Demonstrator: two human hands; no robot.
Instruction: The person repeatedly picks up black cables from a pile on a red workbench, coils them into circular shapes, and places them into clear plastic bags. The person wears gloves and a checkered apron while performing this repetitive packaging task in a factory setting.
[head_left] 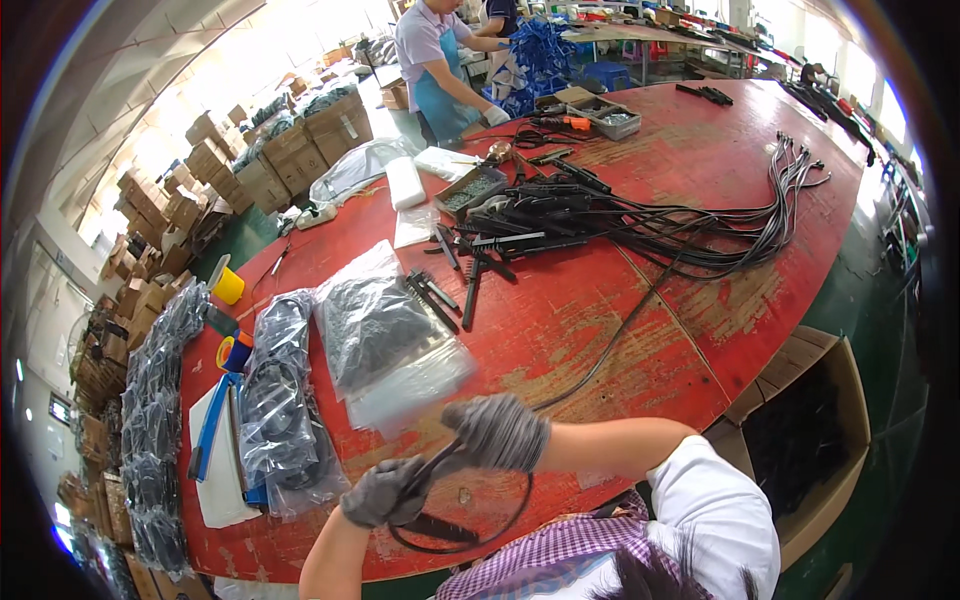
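Observation:
Both of my hands wear grey knit gloves. My left hand (385, 493) is closed around a black cable (528, 500) near the front edge of the red table (620, 370). Just to its right, my right hand (500, 432) also grips the cable, its fingers wrapped and partly hiding it. The cable hangs in a loop below the hands, and a dark elongated piece (445, 527) shows inside the loop by my left hand. Another stretch of cable (620, 340) runs from my right hand back to a large bundle of black cables (690, 225).
Clear plastic bags (380, 320) lie beyond my left hand, beside bagged black items (280, 400). Black bar-shaped parts (470, 290) and a tray of small screws (472, 190) sit further back. An open carton (850, 450) stands at the right. A co-worker (440, 70) stands across the table.

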